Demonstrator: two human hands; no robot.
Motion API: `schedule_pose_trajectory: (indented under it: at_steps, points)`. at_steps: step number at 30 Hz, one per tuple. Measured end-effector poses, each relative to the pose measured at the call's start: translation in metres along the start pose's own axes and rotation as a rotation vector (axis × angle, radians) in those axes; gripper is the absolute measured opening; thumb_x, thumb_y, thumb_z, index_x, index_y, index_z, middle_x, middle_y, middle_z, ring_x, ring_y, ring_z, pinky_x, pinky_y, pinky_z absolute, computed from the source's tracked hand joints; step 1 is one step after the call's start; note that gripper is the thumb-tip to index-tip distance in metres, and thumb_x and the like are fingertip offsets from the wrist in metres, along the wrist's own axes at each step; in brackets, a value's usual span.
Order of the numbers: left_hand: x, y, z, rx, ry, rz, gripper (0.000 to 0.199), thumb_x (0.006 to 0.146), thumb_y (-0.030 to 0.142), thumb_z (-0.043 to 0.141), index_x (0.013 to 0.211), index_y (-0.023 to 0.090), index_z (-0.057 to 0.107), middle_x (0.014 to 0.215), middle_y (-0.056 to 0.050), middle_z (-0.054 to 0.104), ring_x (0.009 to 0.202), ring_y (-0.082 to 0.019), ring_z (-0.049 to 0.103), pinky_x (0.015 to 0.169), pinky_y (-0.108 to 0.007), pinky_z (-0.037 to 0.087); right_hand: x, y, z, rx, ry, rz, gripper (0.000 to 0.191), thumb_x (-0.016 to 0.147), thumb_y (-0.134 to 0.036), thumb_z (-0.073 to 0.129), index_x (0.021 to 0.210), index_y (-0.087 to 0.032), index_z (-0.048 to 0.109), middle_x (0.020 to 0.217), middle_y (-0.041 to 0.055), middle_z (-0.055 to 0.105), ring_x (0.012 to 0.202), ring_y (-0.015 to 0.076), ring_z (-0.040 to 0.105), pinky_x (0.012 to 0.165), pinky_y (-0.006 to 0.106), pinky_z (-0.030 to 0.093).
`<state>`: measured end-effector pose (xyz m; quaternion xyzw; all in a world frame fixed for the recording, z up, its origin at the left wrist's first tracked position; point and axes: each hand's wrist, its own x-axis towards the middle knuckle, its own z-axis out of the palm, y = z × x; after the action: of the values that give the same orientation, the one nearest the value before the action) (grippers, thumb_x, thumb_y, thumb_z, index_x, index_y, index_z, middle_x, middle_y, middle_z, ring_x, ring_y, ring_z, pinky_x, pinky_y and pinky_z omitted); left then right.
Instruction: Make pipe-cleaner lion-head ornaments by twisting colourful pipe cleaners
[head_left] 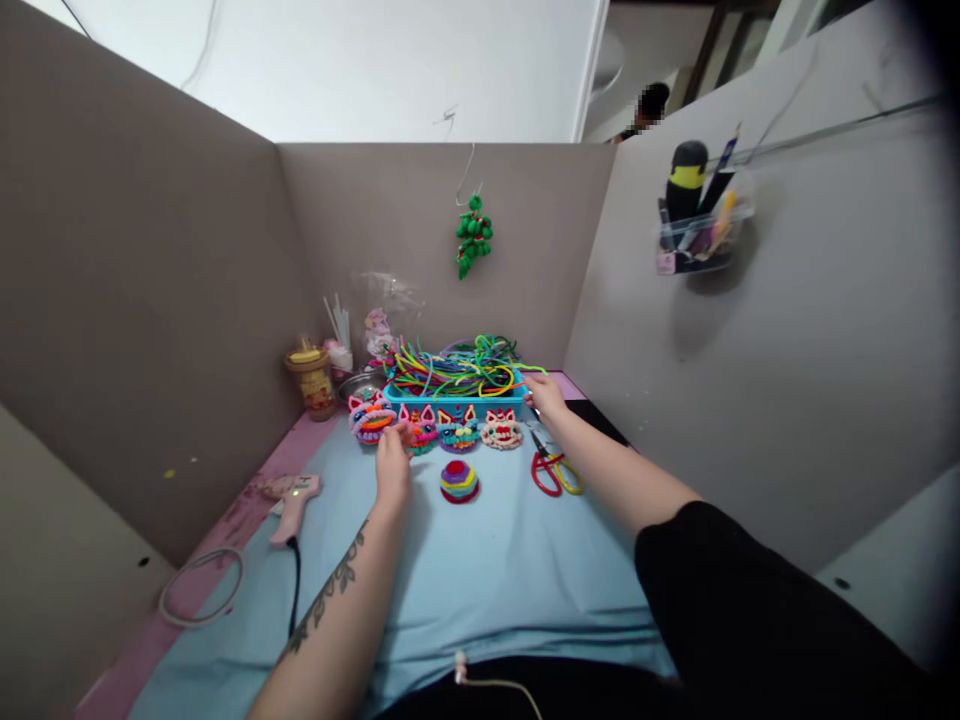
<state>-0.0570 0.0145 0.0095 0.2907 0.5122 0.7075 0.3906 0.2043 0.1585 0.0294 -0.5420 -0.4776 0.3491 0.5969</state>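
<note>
My left hand (394, 455) is closed beside the pink figure (422, 430) in a row of fuzzy animal-face figures; what its fingers hold, if anything, is hidden. My right hand (544, 394) is closed at the right end of the blue basket (450, 405), by the ends of the coloured fuzzy stems (457, 370); its grip is too small to make out. The row also has a purple-orange figure (372, 418), a blue one (458, 430) and a cream one (501, 430). In front of them sits a striped round piece (459, 481).
Red- and yellow-handled pliers or scissors (553, 472) lie below my right hand. A pink glue gun (295, 505) with a cord is at the left. A cup (313, 380) stands behind it. Grey panels surround the table; a pen holder (697, 230) hangs on the right one. A person's head shows beyond.
</note>
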Motion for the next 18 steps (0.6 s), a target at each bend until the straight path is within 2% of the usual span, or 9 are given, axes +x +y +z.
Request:
schedule_pose_trajectory:
  at_steps: [3,6,11,14,16,18]
  points:
    - [0.000,0.000,0.001,-0.144,-0.056,-0.188,0.029,0.084,0.042,0.046,0.090,0.017,0.060,0.092,-0.008,0.064,0.078,-0.015,0.062,0.061,-0.025,0.043,0.010,0.007,0.007,-0.058,-0.011,0.021,0.011,0.066,-0.027,0.061,0.067,-0.017,0.057,0.050,-0.0018,0.053,0.045,0.0110,0.048,0.043,0.022,0.036]
    - [-0.004,0.000,0.003,-0.246,-0.094,-0.282,0.022,0.080,0.036,0.052,0.087,0.017,0.060,0.084,-0.005,0.063,0.070,-0.013,0.061,0.061,-0.025,0.043,0.016,0.011,0.014,-0.099,-0.038,0.013,0.010,0.064,-0.026,0.060,0.060,-0.018,0.056,0.049,-0.0018,0.053,0.045,0.0108,0.048,0.044,0.021,0.037]
    - [-0.009,0.005,0.003,-0.154,-0.175,-0.257,0.021,0.066,0.024,0.063,0.086,0.017,0.062,0.087,-0.006,0.066,0.073,-0.014,0.061,0.064,-0.025,0.042,0.013,0.013,0.019,-0.102,-0.101,-0.006,0.010,0.059,-0.026,0.062,0.062,-0.017,0.060,0.050,-0.0018,0.056,0.047,0.0118,0.051,0.047,0.022,0.039]
    - [-0.011,0.007,0.003,-0.096,-0.228,-0.255,0.025,0.061,0.015,0.061,0.085,0.016,0.063,0.091,-0.007,0.067,0.077,-0.015,0.061,0.067,-0.026,0.042,0.012,0.013,0.016,-0.075,-0.122,-0.018,0.014,0.056,-0.027,0.063,0.065,-0.016,0.061,0.049,-0.0022,0.056,0.048,0.0118,0.050,0.047,0.023,0.038]
    - [-0.012,0.009,0.004,-0.109,-0.216,-0.260,0.025,0.059,0.012,0.059,0.084,0.016,0.063,0.088,-0.007,0.067,0.075,-0.014,0.061,0.066,-0.026,0.042,0.012,0.011,0.011,-0.056,-0.110,-0.029,0.017,0.055,-0.029,0.064,0.065,-0.015,0.061,0.048,-0.0027,0.054,0.047,0.0113,0.048,0.047,0.023,0.037]
    - [-0.012,0.010,0.004,-0.148,-0.145,-0.247,0.025,0.058,0.010,0.057,0.082,0.015,0.062,0.083,-0.006,0.066,0.071,-0.013,0.060,0.064,-0.024,0.042,0.012,0.008,0.005,-0.043,-0.081,-0.045,0.021,0.055,-0.032,0.065,0.067,-0.015,0.061,0.050,-0.0028,0.054,0.049,0.0112,0.047,0.048,0.024,0.036]
